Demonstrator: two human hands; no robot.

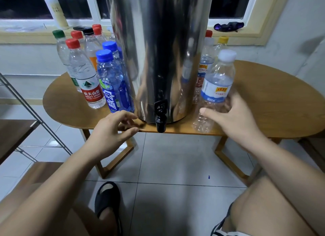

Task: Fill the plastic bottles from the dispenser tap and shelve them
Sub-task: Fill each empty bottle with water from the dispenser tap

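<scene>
A tall steel dispenser (158, 51) stands on the oval wooden table (274, 105), its black tap (160, 117) hanging over the front edge. My right hand (233, 119) grips the lower half of a clear white-capped bottle (217, 88) with a blue-and-white label, standing right of the tap. My left hand (114, 130) hovers with loosely curled fingers at the table edge left of the tap, holding nothing. Left of the dispenser stand several bottles, among them a red-capped one (84, 74) and a blue-capped one (112, 82).
More bottles stand behind the gripped one, including a yellow-capped one (222, 44). A metal shelf frame with wooden boards (15, 132) is at the left. Below are tiled floor (175, 162), my knees and a black slipper (107, 198). A windowsill runs behind.
</scene>
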